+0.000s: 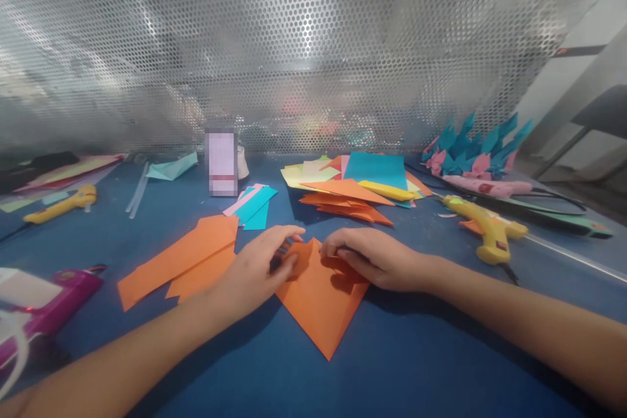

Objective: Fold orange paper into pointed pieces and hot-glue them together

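A folded sheet of orange paper (323,313) lies in front of me on the blue table, one corner pointing at me and a crease down its middle. My left hand (267,261) rests over its left side, fingers curved and the thumb apart from them. At the far corner, my right hand (375,258) has its fingers curled closed against the paper; its fingertips are partly hidden. Orange paper strips (196,258) lie left of my left hand, partly behind that forearm. Smaller blue and pink paper pieces (257,206) sit just beyond it.
Behind the sheet lie folded orange papers (350,202), a yellow cutter (386,191) and blue paper (377,168). Yellow glue guns (490,228) lie on both sides. Blue-pink folded paper shapes (475,147), a phone with a blurred screen (222,160) and a magenta device (63,300) surround the work.
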The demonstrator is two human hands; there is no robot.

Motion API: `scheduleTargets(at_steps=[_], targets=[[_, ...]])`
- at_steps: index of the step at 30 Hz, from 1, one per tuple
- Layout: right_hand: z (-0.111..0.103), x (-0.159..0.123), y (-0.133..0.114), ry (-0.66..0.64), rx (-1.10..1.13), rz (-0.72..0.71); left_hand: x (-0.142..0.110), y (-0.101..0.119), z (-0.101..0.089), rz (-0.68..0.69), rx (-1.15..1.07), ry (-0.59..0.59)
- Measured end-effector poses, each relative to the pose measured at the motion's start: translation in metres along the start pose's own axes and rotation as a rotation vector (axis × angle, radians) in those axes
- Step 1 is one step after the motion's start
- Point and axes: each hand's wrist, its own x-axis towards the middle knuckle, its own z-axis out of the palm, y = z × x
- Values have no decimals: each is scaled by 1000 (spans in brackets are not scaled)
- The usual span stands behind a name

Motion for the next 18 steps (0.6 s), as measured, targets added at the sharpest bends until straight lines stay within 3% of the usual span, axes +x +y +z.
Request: scheduleTargets(at_steps=[9,12,18], targets=[[9,2,2,23,28,8,1,5,1,-96,34,35],[9,2,0,8,33,32,1,5,-1,-186,48,51],[6,4,-2,8,0,1,4,-7,-3,-314,-117,50]])
